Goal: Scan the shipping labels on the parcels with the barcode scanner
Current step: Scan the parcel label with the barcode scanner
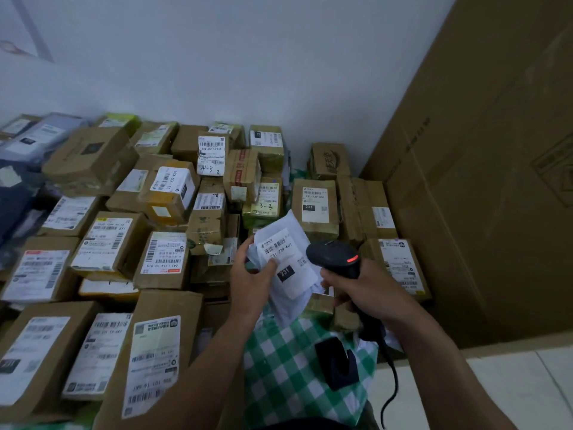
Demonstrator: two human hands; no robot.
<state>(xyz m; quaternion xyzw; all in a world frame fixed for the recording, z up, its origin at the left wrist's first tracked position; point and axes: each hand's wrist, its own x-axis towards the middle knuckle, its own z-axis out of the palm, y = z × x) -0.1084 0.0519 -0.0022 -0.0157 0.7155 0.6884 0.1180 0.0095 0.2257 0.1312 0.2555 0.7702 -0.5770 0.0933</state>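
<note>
Because the white poly-mailer parcel (286, 259) looks thin, light and floppy, the left hand (252, 274) pinches its left edge, fingers (269, 265) closed on the shipping label (283, 252), above the cardboard boxes (161, 259); the right hand (369, 293) wraps the barcode scanner (336, 256), aimed close beside it.

A parcel storeroom or courier pickup point: labelled cardboard parcels (111, 243) lie heaped from nine to twelve o'clock against a bare white wall (248, 57), with a large flattened carton (483, 181) leaning at two o'clock.
</note>
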